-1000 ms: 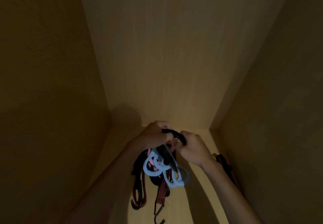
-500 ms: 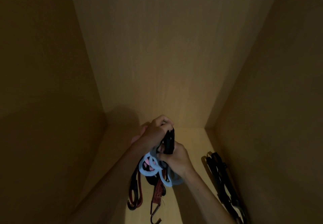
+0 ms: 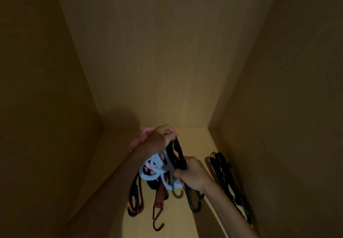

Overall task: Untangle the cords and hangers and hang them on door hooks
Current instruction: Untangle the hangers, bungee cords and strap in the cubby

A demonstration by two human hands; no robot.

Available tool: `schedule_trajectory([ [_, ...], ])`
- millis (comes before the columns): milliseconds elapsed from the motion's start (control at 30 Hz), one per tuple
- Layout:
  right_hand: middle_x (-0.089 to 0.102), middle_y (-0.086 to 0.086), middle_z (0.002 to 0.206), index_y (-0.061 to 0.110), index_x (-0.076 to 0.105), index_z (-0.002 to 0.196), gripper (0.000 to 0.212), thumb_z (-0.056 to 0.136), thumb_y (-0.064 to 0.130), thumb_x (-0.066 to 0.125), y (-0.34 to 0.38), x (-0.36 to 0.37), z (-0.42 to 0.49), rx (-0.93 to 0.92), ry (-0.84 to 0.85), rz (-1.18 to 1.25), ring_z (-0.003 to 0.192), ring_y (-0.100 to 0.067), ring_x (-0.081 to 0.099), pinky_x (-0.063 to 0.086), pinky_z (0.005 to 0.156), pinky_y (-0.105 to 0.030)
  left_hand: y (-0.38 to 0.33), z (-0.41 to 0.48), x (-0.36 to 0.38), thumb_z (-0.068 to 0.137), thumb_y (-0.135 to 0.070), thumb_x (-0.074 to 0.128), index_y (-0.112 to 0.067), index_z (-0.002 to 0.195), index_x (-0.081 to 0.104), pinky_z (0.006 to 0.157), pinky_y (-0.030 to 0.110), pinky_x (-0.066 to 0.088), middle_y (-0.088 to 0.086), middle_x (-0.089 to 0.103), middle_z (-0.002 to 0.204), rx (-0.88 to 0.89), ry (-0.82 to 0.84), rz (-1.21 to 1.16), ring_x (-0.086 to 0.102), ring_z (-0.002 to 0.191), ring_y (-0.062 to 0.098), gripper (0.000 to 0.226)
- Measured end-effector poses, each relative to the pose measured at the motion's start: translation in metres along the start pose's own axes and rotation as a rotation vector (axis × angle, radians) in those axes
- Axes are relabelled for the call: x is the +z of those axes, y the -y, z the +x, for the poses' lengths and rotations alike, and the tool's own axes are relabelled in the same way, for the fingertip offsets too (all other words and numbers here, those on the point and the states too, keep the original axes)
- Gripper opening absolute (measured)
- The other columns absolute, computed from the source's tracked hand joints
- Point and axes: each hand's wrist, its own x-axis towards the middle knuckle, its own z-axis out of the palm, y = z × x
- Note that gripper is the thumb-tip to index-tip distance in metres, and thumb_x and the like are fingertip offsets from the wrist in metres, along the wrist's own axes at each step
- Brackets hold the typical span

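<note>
A tangled bundle hangs in front of me inside a dim wooden cabinet. It holds light blue hanger loops (image 3: pixel 148 172), a pink hanger (image 3: pixel 138 139), black hangers (image 3: pixel 176 154) and red-black bungee cords (image 3: pixel 160 193) with metal hooks (image 3: pixel 157 223). My left hand (image 3: pixel 157 139) grips the top of the bundle, fingers curled round the black hanger's upper end. My right hand (image 3: pixel 193 174) grips the black hanger's lower end beside the blue loops.
A separate pile of black hangers or straps (image 3: pixel 226 180) lies on the cabinet floor (image 3: pixel 194 141) against the right wall (image 3: pixel 278 108). The left wall (image 3: pixel 46 108) and back panel (image 3: pixel 157 52) close in the space.
My hands have drawn apart along the black hanger: the left rose slightly, the right slid down and right. More hooks now dangle below the bundle.
</note>
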Motion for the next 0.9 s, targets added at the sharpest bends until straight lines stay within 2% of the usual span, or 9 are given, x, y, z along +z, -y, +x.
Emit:
schedule_trajectory([
  [67,0.051,0.001,0.054,0.014,0.051,0.064,0.022,0.086,0.009,0.053,-0.007,-0.007,-0.005,0.052,-0.050,-0.012,0.053,-0.017,0.047,0.039,0.059,-0.033,0.003,0.002,0.005,0.089,-0.009,0.056,-0.013,0.088,0.062,0.056,0.014,0.041,0.002,0.059,0.079,0.001,0.043,-0.001,0.054,0.067,0.012,0.007],
  [133,0.051,-0.001,0.055,0.018,0.051,0.067,0.024,0.090,0.015,0.051,-0.015,-0.020,-0.012,0.112,-0.126,-0.063,0.054,-0.020,0.049,0.038,0.057,-0.032,0.006,0.003,0.004,0.087,-0.010,0.060,-0.012,0.090,0.061,0.060,0.014,0.045,0.000,0.060,0.078,-0.014,0.079,-0.007,0.057,0.069,0.011,0.003],
  [233,0.063,-0.009,0.076,0.012,0.058,0.091,0.013,0.093,0.022,0.050,-0.035,-0.044,-0.024,0.212,-0.302,-0.325,0.068,-0.027,0.060,0.043,0.058,-0.032,0.018,0.007,-0.006,0.077,-0.027,0.067,-0.021,0.082,0.068,0.074,0.028,0.052,-0.001,0.065,0.080,-0.059,0.023,0.036,0.062,0.079,0.014,0.008],
  [300,0.068,-0.011,0.090,0.008,0.057,0.099,0.021,0.094,0.026,0.049,-0.045,-0.060,-0.035,0.329,-0.451,-0.515,0.082,-0.031,0.066,0.047,0.063,-0.033,0.027,0.008,-0.014,0.062,-0.038,0.064,-0.029,0.074,0.070,0.077,0.035,0.056,-0.001,0.068,0.080,-0.104,-0.021,0.094,0.066,0.078,0.015,0.016],
  [400,0.067,-0.011,0.098,0.008,0.048,0.102,0.023,0.095,0.030,0.046,-0.057,-0.072,-0.047,0.442,-0.572,-0.632,0.089,-0.030,0.066,0.046,0.066,-0.032,0.035,0.007,-0.019,0.065,-0.032,0.059,-0.025,0.075,0.068,0.080,0.040,0.057,0.003,0.069,0.082,-0.141,-0.031,0.093,0.068,0.081,0.020,0.015],
  [500,0.065,-0.008,0.109,0.007,0.043,0.113,0.028,0.097,0.030,0.041,-0.077,-0.066,-0.044,0.549,-0.529,-0.706,0.095,-0.025,0.065,0.049,0.072,-0.032,0.036,0.004,-0.021,0.084,-0.018,0.054,-0.020,0.083,0.062,0.083,0.038,0.052,0.007,0.064,0.094,-0.116,0.004,0.144,0.063,0.092,0.023,0.008],
  [667,0.054,-0.008,0.126,0.007,0.030,0.130,0.053,0.095,0.046,0.041,-0.104,-0.043,-0.042,0.634,-0.414,-0.753,0.107,-0.021,0.061,0.049,0.079,-0.030,0.046,0.001,-0.034,0.092,-0.019,0.046,-0.012,0.086,0.057,0.081,0.044,0.051,0.014,0.064,0.093,-0.117,-0.031,0.235,0.062,0.084,0.026,0.014],
  [767,0.048,-0.009,0.129,0.008,0.029,0.130,0.063,0.090,0.054,0.045,-0.102,-0.046,-0.040,0.641,-0.416,-0.751,0.112,-0.022,0.057,0.048,0.082,-0.031,0.050,-0.003,-0.046,0.096,-0.023,0.043,-0.011,0.093,0.060,0.082,0.038,0.050,0.008,0.064,0.094,-0.136,-0.060,0.262,0.063,0.093,0.023,0.021],
  [900,0.040,-0.011,0.136,0.008,0.020,0.138,0.077,0.086,0.056,0.050,-0.085,-0.052,-0.034,0.630,-0.465,-0.798,0.123,-0.027,0.046,0.045,0.092,-0.037,0.056,-0.014,-0.057,0.098,-0.028,0.043,-0.014,0.096,0.065,0.070,0.025,0.049,-0.001,0.065,0.090,-0.100,-0.038,0.234,0.063,0.084,0.014,0.025],
])
